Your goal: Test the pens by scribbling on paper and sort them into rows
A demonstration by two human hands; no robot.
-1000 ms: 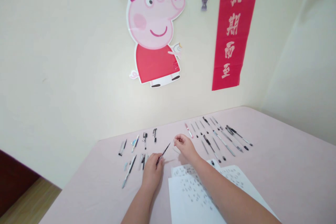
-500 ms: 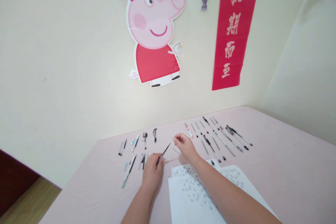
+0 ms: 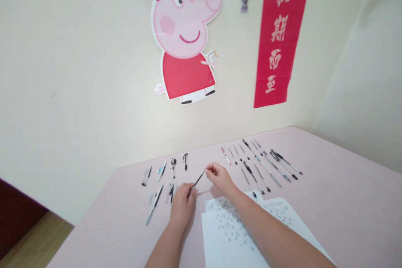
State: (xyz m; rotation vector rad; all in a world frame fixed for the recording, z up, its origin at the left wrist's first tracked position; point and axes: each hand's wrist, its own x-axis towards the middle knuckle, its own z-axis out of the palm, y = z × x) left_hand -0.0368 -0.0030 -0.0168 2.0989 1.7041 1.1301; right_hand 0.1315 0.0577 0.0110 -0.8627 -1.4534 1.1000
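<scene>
At far left on the pale pink table (image 3: 345, 201), loose pen parts (image 3: 158, 184), clear & black plastic barrels & caps, lay in two rough rows near the wall. Just right of them the left hand (image 3: 183, 206) sat low over the table, fingers closed round the near end of a thin black pen (image 3: 197, 181), which slanted away toward the right. The right hand (image 3: 220, 178) met it at the far end, thumb & forefinger pinched shut on the tip; couldn't tell if some small piece sat btwn them. Under the right forearm lay white paper sheets (image 3: 232, 234) w/ dark scribbles. Further right, a row of slim pens (image 3: 262, 163), black, grey & one pink, well apart from both hands. On the wall above: a pink pig cartoon sticker (image 3: 185, 37) w/ a crown, then a red paper banner (image 3: 278, 37) w/ pale characters
</scene>
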